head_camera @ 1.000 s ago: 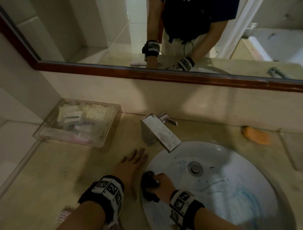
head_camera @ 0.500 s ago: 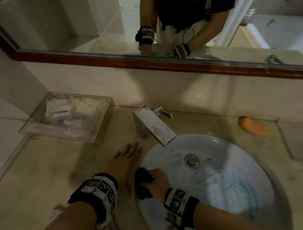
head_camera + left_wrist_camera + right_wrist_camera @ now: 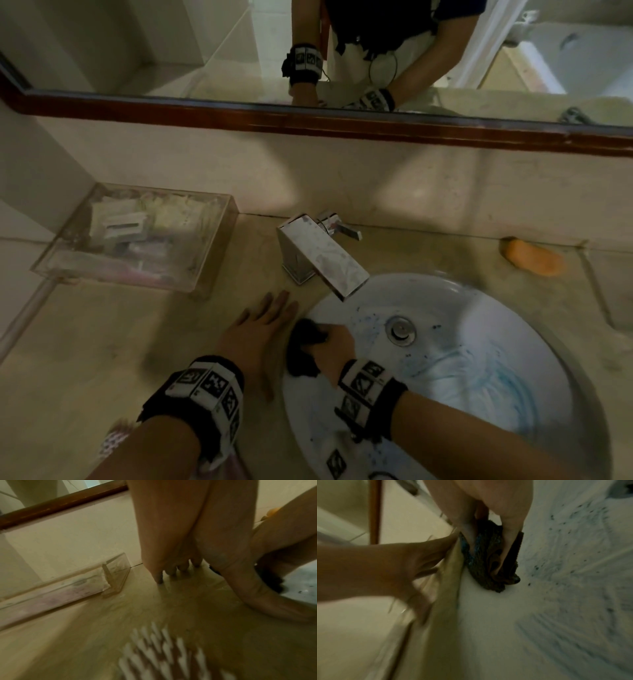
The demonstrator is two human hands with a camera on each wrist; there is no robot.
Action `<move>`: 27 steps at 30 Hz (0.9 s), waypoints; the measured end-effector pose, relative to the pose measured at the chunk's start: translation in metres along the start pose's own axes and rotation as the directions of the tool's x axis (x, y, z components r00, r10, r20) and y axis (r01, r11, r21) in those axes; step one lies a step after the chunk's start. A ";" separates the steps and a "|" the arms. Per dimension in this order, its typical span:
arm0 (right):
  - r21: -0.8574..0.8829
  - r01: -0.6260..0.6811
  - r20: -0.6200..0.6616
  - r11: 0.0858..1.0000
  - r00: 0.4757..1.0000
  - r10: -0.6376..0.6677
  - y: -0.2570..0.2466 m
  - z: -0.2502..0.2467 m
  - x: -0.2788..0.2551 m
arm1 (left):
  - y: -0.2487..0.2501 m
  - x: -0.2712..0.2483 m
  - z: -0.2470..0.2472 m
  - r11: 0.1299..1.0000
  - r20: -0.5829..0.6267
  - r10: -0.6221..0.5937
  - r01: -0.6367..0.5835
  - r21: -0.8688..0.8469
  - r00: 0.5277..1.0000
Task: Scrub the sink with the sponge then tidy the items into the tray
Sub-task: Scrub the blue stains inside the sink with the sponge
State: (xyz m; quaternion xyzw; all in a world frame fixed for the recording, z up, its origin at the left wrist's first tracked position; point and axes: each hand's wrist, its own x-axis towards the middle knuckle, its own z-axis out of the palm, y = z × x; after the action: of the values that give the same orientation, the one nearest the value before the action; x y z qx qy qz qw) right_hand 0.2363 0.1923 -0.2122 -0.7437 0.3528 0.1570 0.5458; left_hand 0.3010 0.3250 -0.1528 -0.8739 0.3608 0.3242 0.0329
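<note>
The white sink (image 3: 462,359) carries blue smears and dark specks around the drain (image 3: 400,330). My right hand (image 3: 334,353) grips a dark sponge (image 3: 306,346) and presses it against the basin's left wall, just under the rim. In the right wrist view the sponge (image 3: 488,561) sits between thumb and fingers against the white sink (image 3: 556,588). My left hand (image 3: 260,329) lies flat on the beige counter with straight fingers, right beside the sink rim. The clear tray (image 3: 137,240) stands at the back left and holds small packets.
A square chrome faucet (image 3: 322,260) juts over the basin's back edge. An orange soap bar (image 3: 532,257) lies on the counter at the back right. A pink-and-white item (image 3: 113,442) sits near my left forearm. A wood-framed mirror (image 3: 308,116) runs along the wall.
The right hand and sponge have shifted only slightly along the basin's left wall. The left hand stays flat on the counter. The head view has tilted a little.
</note>
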 end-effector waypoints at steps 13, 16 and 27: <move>-0.199 0.136 0.308 0.970 0.949 -0.070 0.020 -0.017 -0.057 | -0.003 0.003 0.003 1.000 0.007 -0.013 0.013 -0.006 1.000; -0.191 0.089 0.285 0.978 0.958 -0.032 0.024 -0.005 -0.054 | -0.001 0.004 0.002 1.000 0.021 -0.019 0.019 -0.006 1.000; 0.115 -0.124 -0.258 0.986 0.954 0.150 0.005 -0.049 0.043 | -0.003 0.006 0.005 0.999 0.006 -0.036 0.036 0.018 0.999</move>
State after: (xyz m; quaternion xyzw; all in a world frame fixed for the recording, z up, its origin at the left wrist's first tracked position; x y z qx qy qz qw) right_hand 0.2558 0.1315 -0.2250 -0.7040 0.4808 0.0762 0.5171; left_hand 0.3030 0.3249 -0.1603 -0.8789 0.3478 0.3229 0.0476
